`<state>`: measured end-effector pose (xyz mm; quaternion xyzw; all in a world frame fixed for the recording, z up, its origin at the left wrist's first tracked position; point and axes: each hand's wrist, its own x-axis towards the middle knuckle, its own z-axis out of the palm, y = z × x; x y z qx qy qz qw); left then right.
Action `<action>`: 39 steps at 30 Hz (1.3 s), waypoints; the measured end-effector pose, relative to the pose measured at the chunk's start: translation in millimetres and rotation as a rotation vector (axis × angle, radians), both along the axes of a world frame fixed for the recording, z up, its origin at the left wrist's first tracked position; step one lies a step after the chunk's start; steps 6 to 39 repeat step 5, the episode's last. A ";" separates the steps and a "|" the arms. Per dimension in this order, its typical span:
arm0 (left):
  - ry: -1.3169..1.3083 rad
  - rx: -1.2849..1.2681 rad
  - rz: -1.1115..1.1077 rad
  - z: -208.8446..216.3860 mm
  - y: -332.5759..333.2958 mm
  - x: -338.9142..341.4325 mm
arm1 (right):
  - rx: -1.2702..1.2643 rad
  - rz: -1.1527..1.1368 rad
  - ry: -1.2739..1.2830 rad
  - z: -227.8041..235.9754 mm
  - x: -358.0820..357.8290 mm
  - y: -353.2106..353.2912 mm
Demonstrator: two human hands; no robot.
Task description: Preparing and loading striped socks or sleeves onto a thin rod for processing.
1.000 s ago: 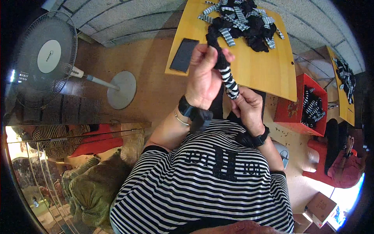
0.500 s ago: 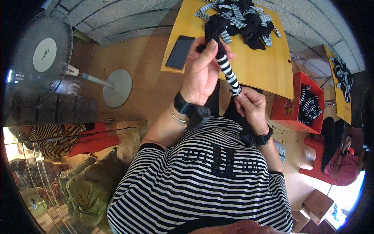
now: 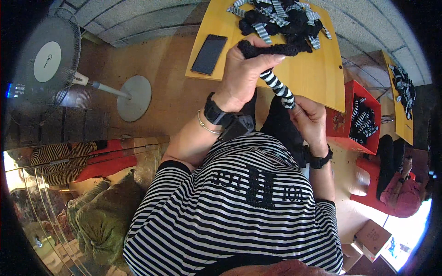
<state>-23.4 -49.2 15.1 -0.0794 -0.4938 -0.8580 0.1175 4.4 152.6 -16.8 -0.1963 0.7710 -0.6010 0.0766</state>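
Note:
Stretched between my hands is a knitted piece, a narrow black-and-white striped tube [image 3: 278, 86] with a fuzzy black part [image 3: 276, 49] at its upper end. My left hand [image 3: 241, 76] is closed around the black part, its thumb lying across it. The tube's lower tip is pinched in my right hand [image 3: 309, 118], whose fingers hide the very end. Beyond them, a pile [image 3: 287, 20] of black fuzzy pieces and grey-and-white striped strips lies on the yellow table [image 3: 304, 76].
A dark phone [image 3: 210, 54] lies at the table's left edge. Right of the table stands a red box [image 3: 335, 125] of striped knitted pieces. A fan [image 3: 48, 62] stands at left. Another person [image 3: 399, 195] sits at far right, near a second table [image 3: 401, 109].
The black part, upright before, now extends rightward over my left hand. My right hand has moved slightly right, still pinching the striped end.

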 end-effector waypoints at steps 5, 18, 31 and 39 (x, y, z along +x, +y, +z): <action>0.016 0.226 -0.033 -5.4 8.4 -0.8 | -0.117 -0.006 -0.144 -5.5 4.4 -15.1; 0.016 0.226 -0.033 -5.4 8.4 -0.8 | -0.117 -0.006 -0.144 -5.5 4.4 -15.1; 0.016 0.226 -0.033 -5.4 8.4 -0.8 | -0.117 -0.006 -0.144 -5.5 4.4 -15.1; 0.016 0.226 -0.033 -5.4 8.4 -0.8 | -0.117 -0.006 -0.144 -5.5 4.4 -15.1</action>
